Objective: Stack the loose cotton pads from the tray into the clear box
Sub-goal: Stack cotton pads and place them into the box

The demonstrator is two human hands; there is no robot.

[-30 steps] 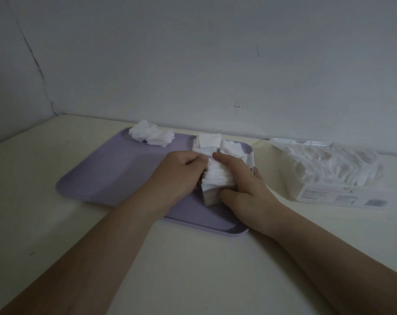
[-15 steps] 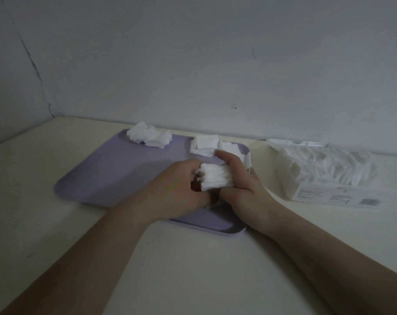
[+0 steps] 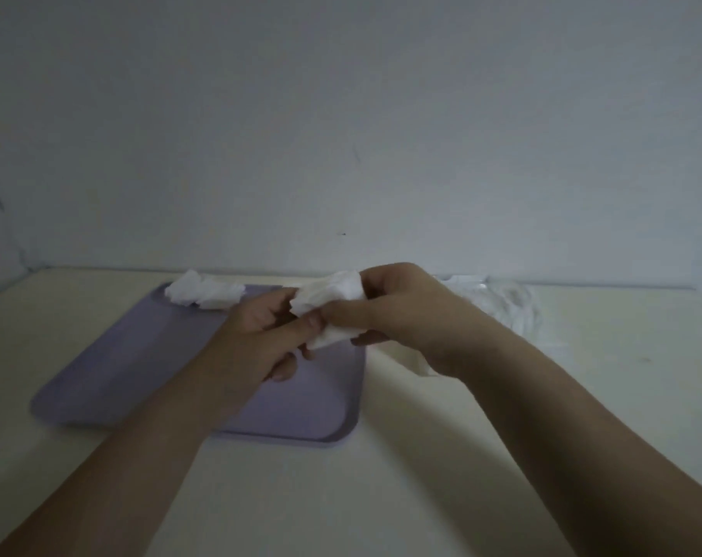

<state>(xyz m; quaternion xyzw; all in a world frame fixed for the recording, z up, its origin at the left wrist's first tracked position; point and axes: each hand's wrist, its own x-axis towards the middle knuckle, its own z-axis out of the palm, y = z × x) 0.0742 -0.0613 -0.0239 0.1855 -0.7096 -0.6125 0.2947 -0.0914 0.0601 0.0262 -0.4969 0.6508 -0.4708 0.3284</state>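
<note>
The bundle of cotton pads is lifting clear of the lavender tray, where it sat half a second ago. Above the tray's far right corner, the right hand is clasping it and the left hand is pinching its near end. Light, soft and apt to fan apart, it likely wants squeezing across its flat faces. The clear box is waiting right of the tray.
</note>
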